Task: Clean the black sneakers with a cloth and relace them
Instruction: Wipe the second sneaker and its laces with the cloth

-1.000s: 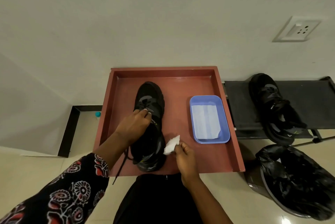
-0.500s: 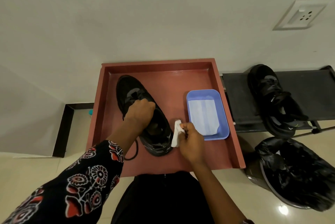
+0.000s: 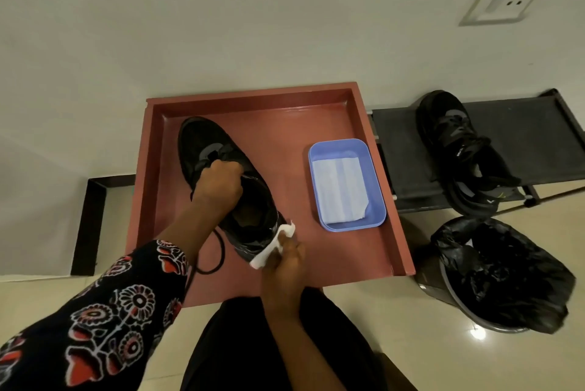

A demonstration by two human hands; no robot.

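On the red tray (image 3: 373,241) a black sneaker (image 3: 202,143) lies angled; her left hand (image 3: 218,183) grips its tongue area, while her right hand (image 3: 285,259) pinches a white cloth (image 3: 272,248) against its heel. A blue tub (image 3: 376,175) sits at the tray's right side; the second sneaker (image 3: 456,143) rests on a rack (image 3: 531,143) beyond the tray's right edge.

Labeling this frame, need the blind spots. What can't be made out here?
Head view only:
- Sneaker tongue and eyelets: covered by the left hand; its grip there is unclear.
- Heel where the cloth presses: hidden by cloth and right hand.
- Lace end: runs behind the sleeve.
- Bin contents: dark liner hides them.
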